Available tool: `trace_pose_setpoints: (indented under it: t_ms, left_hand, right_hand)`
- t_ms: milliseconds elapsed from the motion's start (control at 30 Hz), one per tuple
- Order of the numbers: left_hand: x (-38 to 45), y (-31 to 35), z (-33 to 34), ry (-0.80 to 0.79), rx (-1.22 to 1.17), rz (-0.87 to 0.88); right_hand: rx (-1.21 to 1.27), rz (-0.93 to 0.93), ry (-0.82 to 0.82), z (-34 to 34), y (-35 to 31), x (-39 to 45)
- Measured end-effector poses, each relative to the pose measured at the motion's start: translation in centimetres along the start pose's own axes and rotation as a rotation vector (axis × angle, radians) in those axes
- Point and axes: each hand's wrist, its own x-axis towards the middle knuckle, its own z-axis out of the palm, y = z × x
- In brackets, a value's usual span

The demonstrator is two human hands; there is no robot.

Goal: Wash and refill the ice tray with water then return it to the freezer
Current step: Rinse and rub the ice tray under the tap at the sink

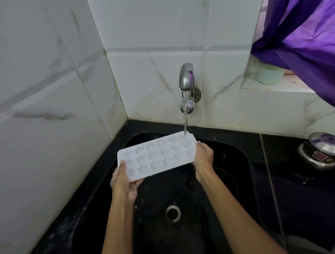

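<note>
The left hand [123, 181] grips the tray's [156, 155] near end, the right hand [203, 158] its far end; the tray hangs between them over the sink [234, 161]; the tap [186, 77] runs onto the far corner; judging so, washing or filling is underway, freezer return remains.

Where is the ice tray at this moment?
In the head view the white ice tray sits centre frame above the black sink, gripped at its ends by the left hand and right hand, its far right corner under the running tap.

left hand [124, 181] gripping, right hand [203, 160] gripping
</note>
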Motion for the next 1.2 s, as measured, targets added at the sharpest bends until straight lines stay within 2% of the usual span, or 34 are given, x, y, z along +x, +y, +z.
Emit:
trace_pose_setpoints:
  t_ms: [133, 233, 300, 367, 433, 500, 633, 800, 1067, 1133, 1200]
  left_hand:
    - [0.3, -0.6, 2.3, -0.035, 0.005, -0.012]
    - [0.3, -1.4, 3.8, -0.051, 0.002, -0.04]
    - [0.3, -2.0, 4.6, -0.059, 0.0, -0.053]
    - [0.2, -2.7, 5.2, -0.065, 0.006, -0.064]
    - [0.2, -3.3, 5.7, -0.072, 0.015, -0.078]
    - [0.0, -3.8, 6.1, -0.076, 0.02, -0.089]
    - [-0.4, -4.3, 6.6, -0.09, 0.019, -0.09]
    - [-0.6, -4.5, 6.5, -0.112, 0.028, -0.086]
    - [-1.1, -4.2, 5.7, -0.101, 0.025, -0.083]
    - [-1.3, -4.1, 5.5, -0.099, 0.027, -0.076]
    - [-1.7, -4.0, 5.3, -0.096, 0.029, -0.066]
  right_hand:
    - [-0.093, -0.051, 0.117, -1.5, -1.3, 0.9]
    - [-0.439, -0.215, 0.231, -2.7, -3.0, 1.1]
    - [-0.62, -0.401, 0.293, -2.9, -4.2, 1.0]
    - [-0.674, -0.556, 0.276, -2.4, -5.7, 1.2]
    - [-0.628, -0.598, 0.17, -1.4, -7.5, 1.7]
    - [-0.59, -0.551, 0.05, 0.0, -9.3, 2.1]
    - [-0.514, -0.326, -0.127, 3.2, -11.4, 3.6]
    - [-0.413, -0.202, -0.067, 5.1, -11.6, 5.5]
    - [0.325, 0.187, -0.385, 3.4, -11.1, 6.4]
    - [0.37, 0.241, -0.411, 3.2, -11.3, 6.2]
    - [0.314, 0.249, -0.418, 2.9, -11.5, 5.8]
